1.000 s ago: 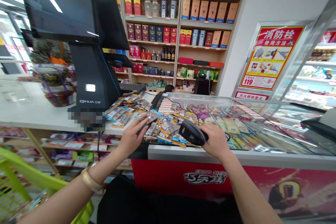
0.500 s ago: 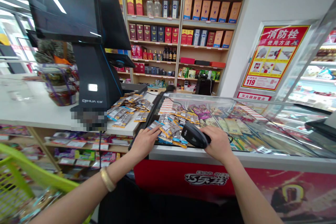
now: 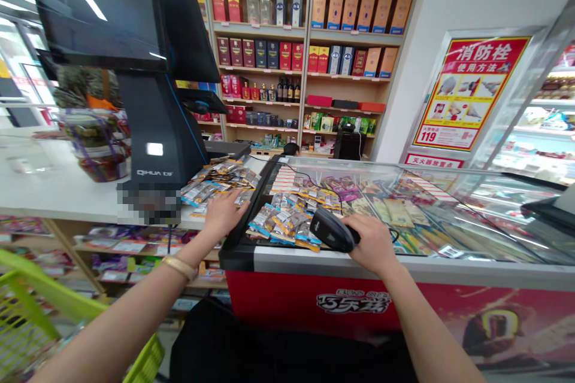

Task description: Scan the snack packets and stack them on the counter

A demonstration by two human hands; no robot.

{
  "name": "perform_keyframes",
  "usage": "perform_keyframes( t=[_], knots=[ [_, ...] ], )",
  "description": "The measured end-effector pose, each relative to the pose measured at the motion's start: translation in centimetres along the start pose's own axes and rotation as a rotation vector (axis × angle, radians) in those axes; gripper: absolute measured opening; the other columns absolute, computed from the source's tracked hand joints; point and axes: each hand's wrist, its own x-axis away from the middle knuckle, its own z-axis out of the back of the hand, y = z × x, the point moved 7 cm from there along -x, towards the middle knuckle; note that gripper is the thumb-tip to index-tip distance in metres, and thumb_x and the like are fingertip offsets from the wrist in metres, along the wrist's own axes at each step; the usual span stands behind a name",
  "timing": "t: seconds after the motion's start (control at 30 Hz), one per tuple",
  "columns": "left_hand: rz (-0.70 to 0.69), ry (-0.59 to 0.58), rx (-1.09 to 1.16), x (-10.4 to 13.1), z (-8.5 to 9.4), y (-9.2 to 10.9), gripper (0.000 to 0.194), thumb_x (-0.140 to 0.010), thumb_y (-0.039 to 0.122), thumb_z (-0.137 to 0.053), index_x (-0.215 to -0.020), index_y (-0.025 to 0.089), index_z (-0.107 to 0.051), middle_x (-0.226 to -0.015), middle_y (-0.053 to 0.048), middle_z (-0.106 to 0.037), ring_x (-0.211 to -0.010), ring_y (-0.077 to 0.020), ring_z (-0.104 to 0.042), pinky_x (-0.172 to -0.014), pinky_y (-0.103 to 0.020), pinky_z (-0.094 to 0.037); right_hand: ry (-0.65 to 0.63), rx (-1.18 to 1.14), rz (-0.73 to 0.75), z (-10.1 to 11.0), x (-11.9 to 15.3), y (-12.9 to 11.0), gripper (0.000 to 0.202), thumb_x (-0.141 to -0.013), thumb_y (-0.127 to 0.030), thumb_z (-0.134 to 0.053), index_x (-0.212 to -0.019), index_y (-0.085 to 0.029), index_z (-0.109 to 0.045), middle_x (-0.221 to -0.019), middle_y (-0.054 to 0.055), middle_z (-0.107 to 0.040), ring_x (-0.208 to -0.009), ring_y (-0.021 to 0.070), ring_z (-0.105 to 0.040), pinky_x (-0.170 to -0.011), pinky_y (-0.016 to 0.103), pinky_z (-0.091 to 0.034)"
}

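Two heaps of packets flank the left hand (image 3: 223, 213): the left heap (image 3: 209, 187), on the white counter (image 3: 81, 198), lies beyond and left of its palm, long axis slanting away rightward, fingertips reaching the near packets, though whether they pinch any I cannot tell. Rightward, on the chest (image 3: 287, 255), the right heap (image 3: 285, 221) sits between the hands. Beside it, the right hand (image 3: 372, 243) is wrapped round the handle of the black scanner (image 3: 331, 230), its head pointing left and slightly away.
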Motion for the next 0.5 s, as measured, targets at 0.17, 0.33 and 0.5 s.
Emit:
perform_keyframes(
  t=[0.17,0.33,0.5],
  knots=[
    [0.027,-0.233,-0.242,-2.1,-2.4,-0.7,0.054,-0.086,0.056,-0.045,-0.113,0.013,-0.064,-0.108,-0.022,-0.069,-0.111,-0.0380,-0.055,-0.090,-0.048,-0.038,0.011,0.012,0.023,-0.1,0.1,-0.2,0.026,-0.069,-0.014,-0.056,-0.092,-0.021,-0.066,-0.081,0.004,-0.067,-0.075,0.0182,-0.059,-0.069,0.029,-0.035],
    [0.012,-0.293,-0.278,-2.7,-3.3,-0.4,0.055,-0.084,0.060,-0.045,-0.102,0.014,-0.068,-0.102,-0.022,-0.070,-0.109,-0.0379,-0.057,-0.092,-0.049,-0.035,0.003,0.018,0.014,-0.2,0.4,0.3,0.031,-0.065,-0.012,-0.056,-0.093,-0.021,-0.066,-0.085,0.005,-0.069,-0.077,0.0187,-0.060,-0.070,0.029,-0.036],
    [0.058,-0.343,-0.271,-2.5,-3.2,-0.3,0.044,-0.084,0.046,-0.045,-0.105,0.014,-0.067,-0.103,-0.020,-0.070,-0.098,-0.0336,-0.064,-0.090,-0.047,-0.039,0.002,0.020,0.012,-0.2,0.5,0.3,0.031,-0.066,-0.012,-0.057,-0.094,-0.021,-0.066,-0.085,0.005,-0.069,-0.076,0.0191,-0.060,-0.070,0.029,-0.036]
  ],
)
